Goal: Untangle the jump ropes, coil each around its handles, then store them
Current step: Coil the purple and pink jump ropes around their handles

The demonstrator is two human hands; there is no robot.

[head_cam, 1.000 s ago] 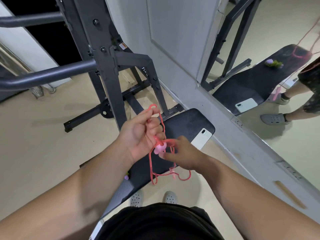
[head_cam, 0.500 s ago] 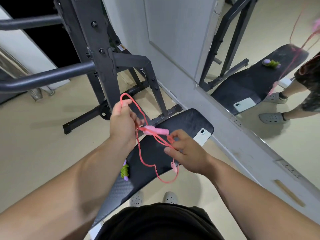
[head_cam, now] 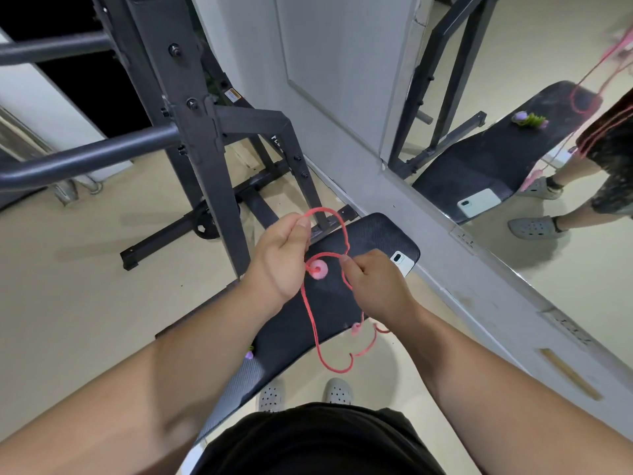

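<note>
Left hand (head_cam: 279,258) pinching pink jump rope (head_cam: 310,313) loop at frame centre, right hand (head_cam: 375,286) pinching cord just beside; pink handle (head_cam: 319,269) between them, nearer left, slack hanging below over bench (head_cam: 380,231)

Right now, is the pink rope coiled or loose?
Loose: the pink jump rope hangs in open loops between left hand and right hand.

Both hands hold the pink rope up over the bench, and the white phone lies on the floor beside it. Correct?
Not quite: in the head view the white phone lies on the bench pad itself. Left hand and right hand do hold the pink rope over the bench.
</note>
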